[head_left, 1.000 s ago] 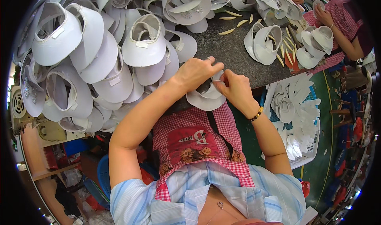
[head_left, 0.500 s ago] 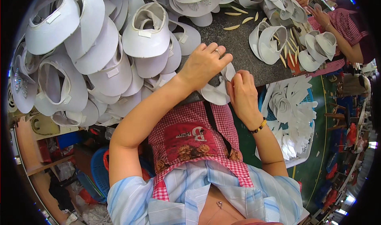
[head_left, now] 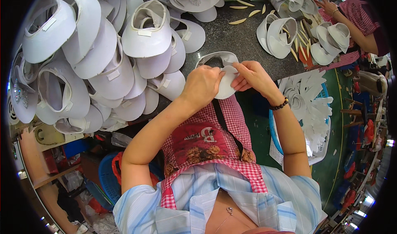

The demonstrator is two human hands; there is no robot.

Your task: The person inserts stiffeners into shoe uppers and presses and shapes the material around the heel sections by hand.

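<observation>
One white sun visor (head_left: 227, 84) is held between two bare grips in the head view, at the near edge of the dark speckled desk (head_left: 242, 43). The left grip (head_left: 202, 84) is clenched on the visor's left side, fingers curled inward; the right grip (head_left: 253, 78) grasps its right side, with the lower fingers loosely spread. The far curve of the visor's band shows just beyond both grips.

Left of the left grip rises a big heap of white visors (head_left: 148, 40), many with small white tabs. Beyond the grips lie several pale crescent strips (head_left: 237, 22); beyond and to the right of the right grip stand nested white visors (head_left: 282, 40). Right of the right grip, and lower than the desk, a white plastic basket (head_left: 320, 154) and a blue rim hold white cut pieces (head_left: 304, 110). A beaded bracelet (head_left: 279, 105) circles the right wrist. Nearer the body than the grips is a red checked apron (head_left: 197, 120). Far off, past the right grip, a co-worker's hand (head_left: 326, 6) shows at a neighbouring place.
</observation>
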